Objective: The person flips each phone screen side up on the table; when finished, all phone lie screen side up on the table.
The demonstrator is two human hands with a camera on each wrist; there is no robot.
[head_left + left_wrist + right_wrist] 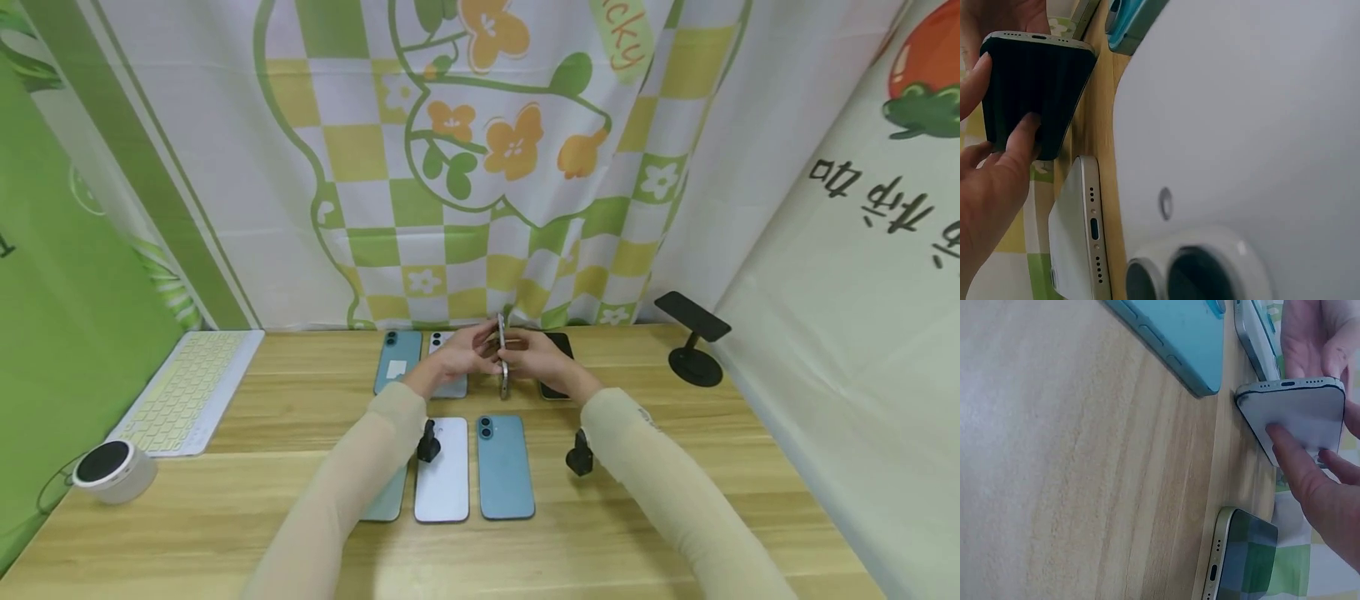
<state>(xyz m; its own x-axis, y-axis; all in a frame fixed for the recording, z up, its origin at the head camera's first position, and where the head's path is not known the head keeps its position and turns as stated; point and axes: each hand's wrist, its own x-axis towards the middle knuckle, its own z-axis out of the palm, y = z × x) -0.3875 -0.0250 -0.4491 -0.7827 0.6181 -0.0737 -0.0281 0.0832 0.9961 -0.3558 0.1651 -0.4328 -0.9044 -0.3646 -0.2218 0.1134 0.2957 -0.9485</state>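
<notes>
A smartphone (503, 367) stands nearly upright on edge between both hands, above the table's back part. My left hand (462, 354) grips it from the left, fingers on its dark screen (1035, 94). From the right, my right hand (534, 354) holds the phone, its fingers touching the pale back (1300, 406). Just behind the left hand lies a white phone (450, 388), partly covered by it. A phone with a dark face up (558, 342) is partly hidden by the right hand. Nearer the front are a white phone (441, 492) and a teal phone (506, 471).
Back left lies a teal phone with a white sticker (397, 362). The left sleeve partly covers a pale green phone (386, 502). Farther left are a keyboard (187, 392) and a round white speaker-like device (123, 479). A black stand (693, 346) occupies the back right, before a curtain (450, 275).
</notes>
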